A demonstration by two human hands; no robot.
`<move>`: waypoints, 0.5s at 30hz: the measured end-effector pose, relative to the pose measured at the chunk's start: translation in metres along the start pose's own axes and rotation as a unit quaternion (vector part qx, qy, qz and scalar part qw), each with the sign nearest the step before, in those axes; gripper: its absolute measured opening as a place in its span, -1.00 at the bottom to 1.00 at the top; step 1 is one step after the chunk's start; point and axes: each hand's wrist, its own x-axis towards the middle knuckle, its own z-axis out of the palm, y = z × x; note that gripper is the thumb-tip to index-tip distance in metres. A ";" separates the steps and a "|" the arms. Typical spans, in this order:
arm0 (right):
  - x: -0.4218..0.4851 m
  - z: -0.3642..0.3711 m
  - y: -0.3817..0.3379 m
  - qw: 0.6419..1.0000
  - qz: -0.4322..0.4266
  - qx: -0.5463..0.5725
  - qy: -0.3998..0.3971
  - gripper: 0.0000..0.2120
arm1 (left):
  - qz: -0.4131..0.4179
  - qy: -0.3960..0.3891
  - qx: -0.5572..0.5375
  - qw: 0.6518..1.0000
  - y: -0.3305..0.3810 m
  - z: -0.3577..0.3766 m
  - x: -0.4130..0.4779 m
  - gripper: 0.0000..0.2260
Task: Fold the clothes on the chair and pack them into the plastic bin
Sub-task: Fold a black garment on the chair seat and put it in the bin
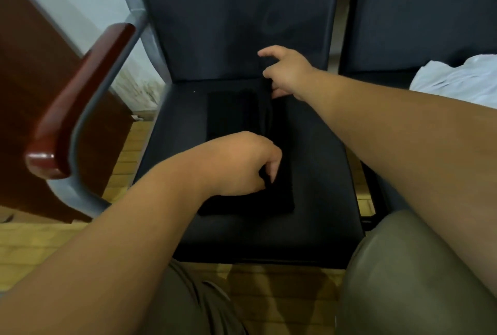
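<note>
Black garment (234,117): left hand (236,162) pinches near end, right hand (287,71) far end.

Black garment (234,117), dark grey chair (309,227)

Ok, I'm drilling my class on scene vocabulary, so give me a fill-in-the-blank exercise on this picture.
1. The garment on the chair seat is ___ in colour.
2. The left hand pinches the garment's near end; the ___ hand holds its far edge.
3. The cloth on the neighbouring chair is ___.
Missing words: black; right; white.
</note>
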 end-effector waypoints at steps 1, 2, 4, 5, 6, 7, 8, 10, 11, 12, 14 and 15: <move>0.000 0.010 -0.004 1.000 -0.006 -0.015 -0.002 -0.57 | -0.014 0.007 0.000 1.000 -0.008 -0.001 -0.008 -0.84; 0.001 0.020 -0.007 1.000 -0.009 -0.028 -0.006 -0.61 | -0.032 0.010 -0.001 0.999 -0.016 -0.001 -0.015 -0.83; 0.001 0.037 -0.012 0.999 -0.005 -0.041 -0.017 -0.65 | -0.066 0.001 0.001 0.998 -0.031 -0.001 -0.027 -0.82; 0.001 0.046 -0.014 0.999 -0.002 -0.044 -0.023 -0.67 | -0.080 -0.007 0.005 0.997 -0.038 -0.001 -0.033 -0.81; 0.001 0.054 -0.015 0.999 0.000 -0.046 -0.029 -0.68 | -0.091 -0.018 0.010 0.996 -0.044 0.000 -0.037 -0.79; 0.002 0.061 -0.015 0.998 0.000 -0.047 -0.039 -0.69 | -0.100 -0.029 0.014 0.994 -0.049 0.002 -0.040 -0.78; 0.003 0.068 -0.015 0.998 -0.002 -0.048 -0.050 -0.68 | -0.106 -0.037 0.020 0.994 -0.055 0.003 -0.043 -0.79; 0.006 0.080 -0.013 0.996 -0.007 -0.049 -0.069 -0.66 | -0.118 -0.055 0.034 0.991 -0.065 0.007 -0.046 -0.84; 0.008 0.085 -0.012 0.995 -0.009 -0.054 -0.081 -0.63 | -0.126 -0.068 0.035 0.989 -0.070 0.009 -0.048 -0.86; 0.009 0.088 -0.011 0.993 -0.012 -0.064 -0.095 -0.59 | -0.134 -0.088 0.030 0.987 -0.073 0.011 -0.049 -0.84; 0.009 0.093 -0.010 0.989 -0.019 -0.086 -0.118 -0.52 | -0.144 -0.129 0.012 0.981 -0.077 0.013 -0.053 -0.80; 0.008 0.095 -0.009 0.988 -0.020 -0.093 -0.119 -0.51 | -0.145 -0.139 0.005 0.980 -0.077 0.013 -0.054 -0.77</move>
